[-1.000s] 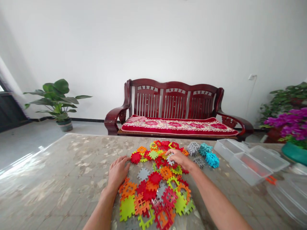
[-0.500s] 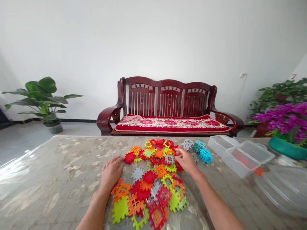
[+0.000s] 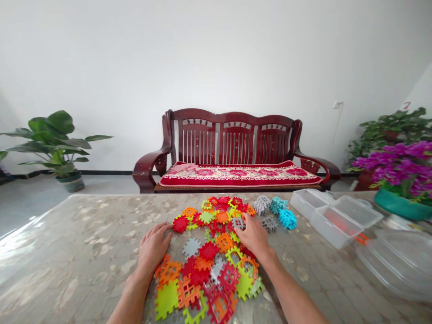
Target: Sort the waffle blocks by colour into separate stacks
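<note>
I see grey windowed piece (image 3: 238, 222) just left of right hand (image 3: 254, 235), this hand nearer; squarish, no clear long axis. Thumb, forefinger slightly apart at piece; firm hold I cannot tell. Left hand (image 3: 153, 245) rests loosely spread, nothing held.

Dk red-brown wooden bench (image 3: 236, 135) w/ slatted back & curved arms. On its seat: long red cushion (image 3: 238, 174), floral patt.; pinkish cloth (image 3: 182, 168) at cushion's L end. Behind bench: white wall (image 3: 216, 54), blk baseboard (image 3: 111, 172) at btm. L of bench: lg-leaf plant (image 3: 60, 139) in dk grn pot (image 3: 70, 182), on grey flr (image 3: 104, 182). R of bench, up on wall: sm. white outlet (image 3: 336, 105) w/ thin cord (image 3: 335, 130). Farther R of bench: grn foliage (image 3: 391, 130); nearer cam than that, purple flwrs (image 3: 401, 164) in teal planter (image 3: 401, 206). In front of bench: patt. grey-brn tbl (image 3: 84, 252).
</note>
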`<state>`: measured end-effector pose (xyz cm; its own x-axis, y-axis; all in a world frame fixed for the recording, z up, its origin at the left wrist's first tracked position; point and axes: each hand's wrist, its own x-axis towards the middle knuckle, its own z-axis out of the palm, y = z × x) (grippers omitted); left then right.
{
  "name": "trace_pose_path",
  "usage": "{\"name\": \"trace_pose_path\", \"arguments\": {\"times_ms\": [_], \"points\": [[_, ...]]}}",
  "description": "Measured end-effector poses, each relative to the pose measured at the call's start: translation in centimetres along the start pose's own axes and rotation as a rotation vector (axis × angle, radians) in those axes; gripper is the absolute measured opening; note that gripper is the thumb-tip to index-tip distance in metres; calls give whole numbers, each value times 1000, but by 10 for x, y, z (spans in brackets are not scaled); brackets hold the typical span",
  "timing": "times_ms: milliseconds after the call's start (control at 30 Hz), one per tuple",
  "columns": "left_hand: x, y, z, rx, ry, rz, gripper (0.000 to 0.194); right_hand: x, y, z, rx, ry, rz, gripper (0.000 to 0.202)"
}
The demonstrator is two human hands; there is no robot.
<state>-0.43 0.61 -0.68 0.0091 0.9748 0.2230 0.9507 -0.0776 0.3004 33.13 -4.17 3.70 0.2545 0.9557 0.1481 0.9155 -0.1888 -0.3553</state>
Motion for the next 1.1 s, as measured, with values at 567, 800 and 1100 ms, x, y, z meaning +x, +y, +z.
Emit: {"name": "trace_pose_path", "arguments": {"times_ms": [567, 800, 1100], "points": [[3, -6, 4, 19, 7, 10, 40, 2, 89, -45, -191, 126, 249, 62], [3, -6, 5, 5, 9, -2, 39, 2, 92, -46, -194, 78, 255, 60], [3, -6, 4, 17, 5, 4, 40, 2, 88, -40, -214, 61, 245, 70]]}}
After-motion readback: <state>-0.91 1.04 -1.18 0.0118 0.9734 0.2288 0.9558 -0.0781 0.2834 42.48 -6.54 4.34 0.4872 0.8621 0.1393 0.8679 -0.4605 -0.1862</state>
